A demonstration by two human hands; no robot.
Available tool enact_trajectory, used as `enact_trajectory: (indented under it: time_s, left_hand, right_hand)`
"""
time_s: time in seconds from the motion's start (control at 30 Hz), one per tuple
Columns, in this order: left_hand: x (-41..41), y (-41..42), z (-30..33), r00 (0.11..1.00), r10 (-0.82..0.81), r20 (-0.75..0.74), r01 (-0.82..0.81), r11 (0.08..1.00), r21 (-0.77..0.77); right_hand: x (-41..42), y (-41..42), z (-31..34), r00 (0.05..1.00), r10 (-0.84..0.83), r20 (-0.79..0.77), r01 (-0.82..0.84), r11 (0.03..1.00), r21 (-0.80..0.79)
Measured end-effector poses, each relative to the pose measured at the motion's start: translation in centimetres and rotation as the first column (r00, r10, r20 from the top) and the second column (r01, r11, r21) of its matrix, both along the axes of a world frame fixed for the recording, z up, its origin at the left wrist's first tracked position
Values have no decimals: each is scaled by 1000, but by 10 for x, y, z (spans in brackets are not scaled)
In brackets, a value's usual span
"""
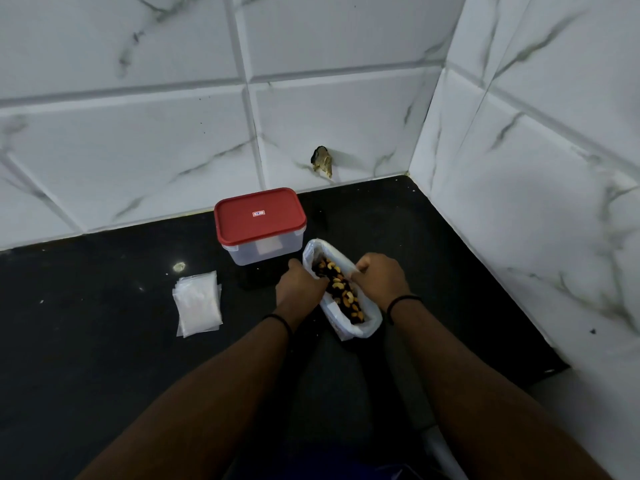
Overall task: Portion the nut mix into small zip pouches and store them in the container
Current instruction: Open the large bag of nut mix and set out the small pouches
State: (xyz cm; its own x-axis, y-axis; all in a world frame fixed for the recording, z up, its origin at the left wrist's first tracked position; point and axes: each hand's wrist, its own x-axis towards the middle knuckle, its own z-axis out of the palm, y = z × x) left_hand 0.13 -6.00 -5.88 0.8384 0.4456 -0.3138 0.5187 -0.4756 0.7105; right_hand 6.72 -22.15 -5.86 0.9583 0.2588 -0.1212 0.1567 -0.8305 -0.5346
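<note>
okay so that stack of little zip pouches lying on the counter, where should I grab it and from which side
Judging by the head view, take the stack of zip pouches by its near edge, coming from the near side with the left hand. It lies flat on the black counter, so slide fingers under that loose edge and pinch. Nothing crowds that side; the container stands beyond it.

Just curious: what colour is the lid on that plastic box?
Red, with a small label in the middle; the lid shows clearly in the head view.
</note>
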Motion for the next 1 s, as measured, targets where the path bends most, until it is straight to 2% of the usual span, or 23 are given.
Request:
enact_trajectory:
  time_s: [0.07,0.17,0.3,0.53,0.67,0.8,1.0]
  left_hand:
    - [-3,-3,-3,1000,14,-2,-14,1000,-14]
    - [-5,1,-3,1000,29,-10,-29,999,-32]
    - [-6,12,-6,998,31,-45,-34,998,-51]
    - [-16,20,-11,998,35,-51,-40,995,-97]
    - [-19,23,-6,993,33,-114,-58,974,-218]
    - [-20,25,-9,992,28,-126,-65,951,-301]
    - [-11,19,-11,992,18,-129,-59,944,-325]
  right_hand:
    - [-5,8,-2,999,26,-45,-25,999,29]
    - [1,11,-2,993,-88,-73,95,991,95]
    - [33,7,0,979,-180,-93,188,978,91]
    - [59,45,3,984,-31,-174,22,998,-56]
    - [61,54,-9,979,-5,-206,-26,989,-149]
    - [65,56,-10,968,5,-251,-51,983,-176]
    - [67,51,-15,950,-28,-312,-22,987,-156]
